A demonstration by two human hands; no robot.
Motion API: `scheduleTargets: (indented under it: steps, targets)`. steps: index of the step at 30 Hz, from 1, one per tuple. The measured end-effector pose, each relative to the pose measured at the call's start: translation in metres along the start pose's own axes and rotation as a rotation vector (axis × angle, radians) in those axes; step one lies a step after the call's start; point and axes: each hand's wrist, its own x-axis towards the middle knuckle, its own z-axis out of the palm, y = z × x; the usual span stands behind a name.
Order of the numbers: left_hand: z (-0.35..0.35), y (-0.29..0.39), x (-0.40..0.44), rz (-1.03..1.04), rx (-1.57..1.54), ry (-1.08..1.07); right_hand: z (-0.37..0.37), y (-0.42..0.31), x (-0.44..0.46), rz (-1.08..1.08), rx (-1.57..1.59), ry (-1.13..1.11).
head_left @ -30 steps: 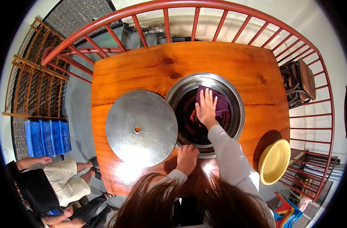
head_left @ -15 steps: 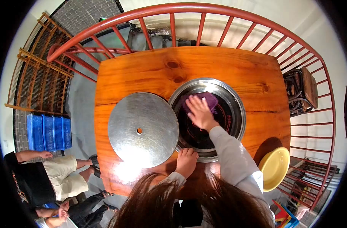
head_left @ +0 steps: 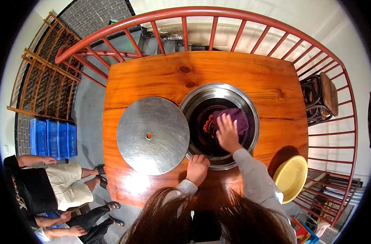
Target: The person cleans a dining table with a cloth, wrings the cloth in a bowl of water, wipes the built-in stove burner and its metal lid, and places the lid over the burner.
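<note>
1. The big round pan [head_left: 218,89] sits at the counter [head_left: 132,73]. It has a shiny rim and a dark inside with red marks.
2. The purple cloth [head_left: 241,117] lies inside the pan, on the right side of its dark middle.
3. The right hand [head_left: 228,132] is flat on top of the cloth, inside the pan. Its fingers are a little apart and reach away from the person.
4. The left hand [head_left: 198,168] is at the near left edge of the pan's rim. Its fingers are bent and close together. I cannot tell if they pinch the rim.
5. The flat metal disc [head_left: 153,116], with 1 small hole in its middle, is left of the pan. Its right edge covers a bit of the pan's rim.
6. The yellow bowl [head_left: 290,177] is right of the pan and nearer the person. It looks tipped.
7. The red railing [head_left: 185,12] curves around past the far side of the pan. The stool [head_left: 328,94] is far to the right of the pan.
8. The blue bins [head_left: 53,140] are far left of the pan, and 2 people sit nearer than the bins.
</note>
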Motion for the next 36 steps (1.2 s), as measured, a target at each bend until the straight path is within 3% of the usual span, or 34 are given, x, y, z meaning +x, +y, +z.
scheduleTargets:
  steps: [4, 12, 19, 28, 36]
  targets:
    - [-0.001, 0.0, 0.001, -0.004, 0.014, -0.021, 0.002, -0.044, -0.03, -0.305, 0.201, -0.097]
    - [0.0, -0.003, 0.001, -0.01, -0.007, -0.026, 0.007, -0.048, 0.002, -0.476, 0.189, -0.156]
    - [-0.002, -0.002, 0.002, -0.01, -0.009, -0.038, 0.013, -0.045, 0.037, -0.431, 0.162, -0.18]
    - [0.001, -0.003, -0.003, -0.032, -0.019, -0.019, 0.017, -0.019, 0.084, -0.18, 0.15, -0.174]
    - [0.0, -0.002, -0.004, -0.019, 0.018, -0.029, 0.008, 0.022, 0.062, 0.038, 0.136, -0.13]
